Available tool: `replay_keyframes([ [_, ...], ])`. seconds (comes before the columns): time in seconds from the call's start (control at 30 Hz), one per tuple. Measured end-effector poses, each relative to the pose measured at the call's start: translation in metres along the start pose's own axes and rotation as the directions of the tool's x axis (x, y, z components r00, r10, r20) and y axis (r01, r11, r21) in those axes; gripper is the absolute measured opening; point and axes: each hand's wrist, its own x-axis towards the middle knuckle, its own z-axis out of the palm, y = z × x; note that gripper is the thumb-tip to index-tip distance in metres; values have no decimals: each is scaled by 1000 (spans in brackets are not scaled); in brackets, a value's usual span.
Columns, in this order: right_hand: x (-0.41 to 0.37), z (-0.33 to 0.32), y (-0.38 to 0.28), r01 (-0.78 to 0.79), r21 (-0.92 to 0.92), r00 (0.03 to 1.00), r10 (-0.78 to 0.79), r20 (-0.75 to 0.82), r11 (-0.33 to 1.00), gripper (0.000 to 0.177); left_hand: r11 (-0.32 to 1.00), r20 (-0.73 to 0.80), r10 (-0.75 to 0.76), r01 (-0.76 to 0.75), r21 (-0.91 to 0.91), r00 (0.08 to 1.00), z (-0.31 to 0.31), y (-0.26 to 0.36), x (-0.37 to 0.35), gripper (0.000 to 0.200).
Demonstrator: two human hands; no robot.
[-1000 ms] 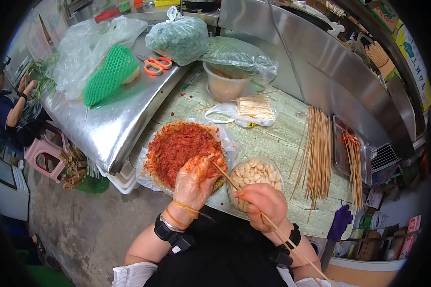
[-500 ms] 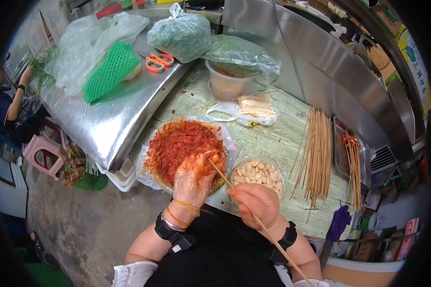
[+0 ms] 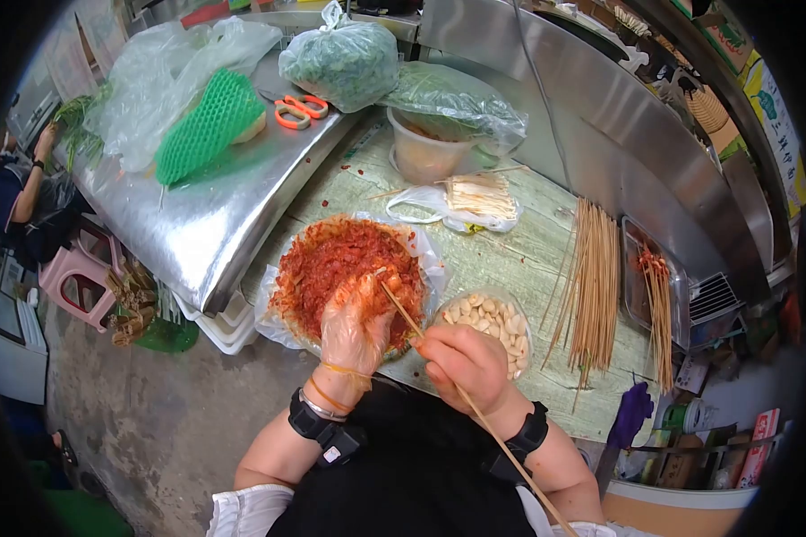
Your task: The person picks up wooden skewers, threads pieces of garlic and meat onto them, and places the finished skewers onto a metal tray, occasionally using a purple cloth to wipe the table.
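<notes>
A bowl of red marinated pieces (image 3: 331, 255), lined with clear plastic, lies under my left hand (image 3: 356, 327). That hand wears a clear, red-stained glove, and its curled fingers hold some of the red food. My right hand (image 3: 466, 362) is bare and grips a long wooden skewer (image 3: 501, 440), whose upper tip meets the food at my left fingers. Just beyond my right hand is a clear container of peeled garlic cloves (image 3: 488, 320). Several bare skewers (image 3: 591, 286) lie to the right, beside a metal tray (image 3: 636, 304) with loaded skewers (image 3: 658, 295).
Orange-handled scissors (image 3: 301, 111) and green foam netting (image 3: 210, 130) rest on the steel counter (image 3: 233, 215). Behind the bowl stand a plastic tub (image 3: 428, 157) and a bag of greens (image 3: 340, 67). A person (image 3: 27, 188) is at far left, near a pink stool (image 3: 76, 277).
My right hand and the skewer have shifted slightly left. My left hand stays over the bowl, its fingers still around the red food near the skewer's tip.
</notes>
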Motion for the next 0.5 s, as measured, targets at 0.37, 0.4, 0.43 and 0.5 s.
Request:
replay_keyframes([
  [0.37,9,13,-1,-115,36,991,117,-66,993,19,987,22,110,-112,114,994,3,4,3,25],
  [0.4,10,12,-2,-139,34,988,141,-55,990,19,995,-37,94,-92,37,995,7,6,2,25],
  [0.43,8,9,-2,-136,36,989,137,-55,990,19,995,-37,97,-96,36,995,7,7,2,25],
  [0.5,1,3,-1,-189,20,981,188,50,982,18,982,-12,149,-147,116,989,7,7,2,24],
])
